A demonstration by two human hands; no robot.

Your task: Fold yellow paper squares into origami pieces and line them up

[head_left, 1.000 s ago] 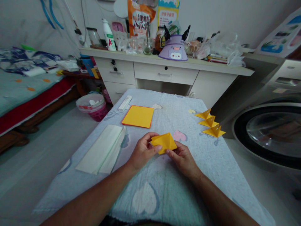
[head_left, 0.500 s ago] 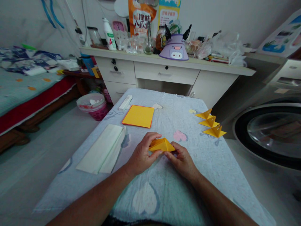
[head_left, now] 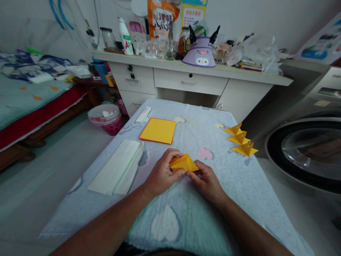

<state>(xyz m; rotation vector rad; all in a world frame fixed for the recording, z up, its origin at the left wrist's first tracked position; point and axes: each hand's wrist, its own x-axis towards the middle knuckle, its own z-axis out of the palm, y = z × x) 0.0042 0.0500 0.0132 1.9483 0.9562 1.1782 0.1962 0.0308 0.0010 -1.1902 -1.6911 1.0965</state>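
Note:
Between my two hands is a folded yellow origami paper (head_left: 185, 163), its peak pointing up, held just above the cloth-covered table (head_left: 165, 222). My left hand (head_left: 166, 170) pinches its left side, thumb at the near edge and fingers behind. At the right corner, my right hand (head_left: 206, 179) grips with thumb below and fingers curled. Ahead to the left lies a stack of square yellow paper (head_left: 158, 130) with red edges showing. Three finished-looking yellow folded paper pieces (head_left: 244, 148) stand in a row near the table's right edge.
A folded pale cloth or paper sheet (head_left: 116, 167) lies on the left, with a small white box (head_left: 143, 115) beyond it. Behind the table stands a white cabinet (head_left: 186, 76) bearing a purple visor (head_left: 201, 51). A washing machine (head_left: 311, 117) is right; a pink bin (head_left: 108, 119) left.
Both hands keep hold of the folded yellow paper, whose peak has risen and tilted slightly. The whole view has shifted a little; the other things stay where they were.

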